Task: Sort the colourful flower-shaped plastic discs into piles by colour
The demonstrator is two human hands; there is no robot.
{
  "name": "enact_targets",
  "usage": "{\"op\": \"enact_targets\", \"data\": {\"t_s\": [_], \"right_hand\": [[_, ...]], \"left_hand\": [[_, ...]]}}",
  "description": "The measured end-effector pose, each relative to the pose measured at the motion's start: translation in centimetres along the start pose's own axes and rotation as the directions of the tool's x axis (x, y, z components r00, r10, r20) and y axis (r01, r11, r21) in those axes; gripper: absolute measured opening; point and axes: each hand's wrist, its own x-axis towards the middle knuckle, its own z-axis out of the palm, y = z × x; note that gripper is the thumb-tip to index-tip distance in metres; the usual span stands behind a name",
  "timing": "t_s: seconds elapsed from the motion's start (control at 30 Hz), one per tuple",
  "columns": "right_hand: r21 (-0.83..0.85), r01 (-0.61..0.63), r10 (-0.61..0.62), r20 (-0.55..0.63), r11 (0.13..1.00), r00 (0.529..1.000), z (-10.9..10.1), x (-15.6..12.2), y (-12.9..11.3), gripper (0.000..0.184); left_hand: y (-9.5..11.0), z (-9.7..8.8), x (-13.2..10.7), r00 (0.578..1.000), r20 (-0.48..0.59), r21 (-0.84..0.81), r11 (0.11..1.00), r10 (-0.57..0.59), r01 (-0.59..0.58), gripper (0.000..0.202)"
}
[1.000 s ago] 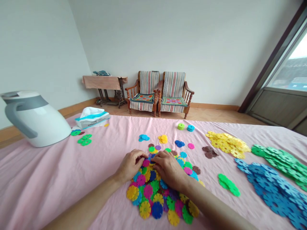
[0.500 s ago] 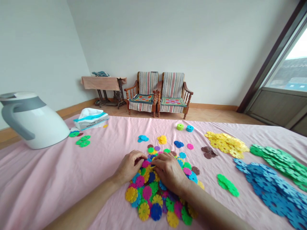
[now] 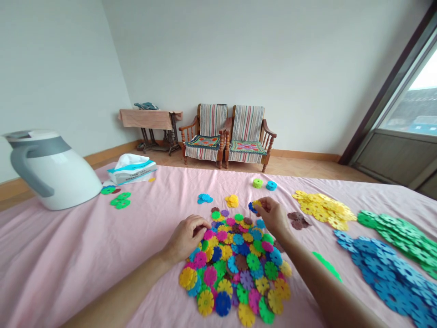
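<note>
A heap of mixed-colour plastic snowflake discs (image 3: 239, 264) lies on the pink cloth in front of me. My left hand (image 3: 187, 236) rests at the heap's left edge, fingers curled, tips next to a magenta disc (image 3: 207, 234); whether it grips anything is hidden. Beyond the heap, my right hand (image 3: 273, 216) pinches a yellow disc (image 3: 257, 203) between thumb and fingers. Just below that disc is the small dark blue pile (image 3: 251, 208), partly covered by the hand. To its left sits a small yellow pile (image 3: 232, 201), then a light blue one (image 3: 205, 198).
At right lie large yellow (image 3: 322, 207), green (image 3: 396, 232) and blue (image 3: 378, 269) disc piles, with brown discs (image 3: 299, 221) nearer. Green and light blue stacks (image 3: 271, 185) stand at the back. A white jug (image 3: 68, 177) and tissue pack (image 3: 132, 169) are at left.
My right hand has moved from the heap forward and right to the dark blue pile, carrying a yellow disc. My left hand has stayed at the heap. The view has shifted slightly.
</note>
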Motion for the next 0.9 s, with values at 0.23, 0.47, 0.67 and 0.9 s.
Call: {"op": "enact_targets", "data": {"t_s": [0.23,0.47,0.67,0.9], "right_hand": [[-0.052,-0.096,0.093,-0.059,0.994,0.994,-0.9,1.3,2.3,0.021],[-0.034,0.026,-0.021,0.137,0.999,0.990,-1.7,0.8,0.2,0.022],[-0.183,0.218,-0.139,0.368,0.958,0.919,-0.5,-1.0,-2.2,0.028],[-0.159,0.404,-0.315,0.401,0.901,0.860,2.1,-3.8,-4.4,0.017]], "left_hand": [[0.0,-0.1,-0.1,1.000,-0.003,-0.002,1.000,0.006,-0.006,0.020],[-0.1,0.1,0.0,1.000,-0.020,-0.015,1.000,-0.004,0.004,0.021],[-0.2,0.1,-0.1,0.999,-0.034,-0.060,0.998,-0.024,0.022,0.023],[0.8,-0.3,-0.1,0.999,-0.030,-0.235,0.972,-0.029,0.021,0.022]]}}
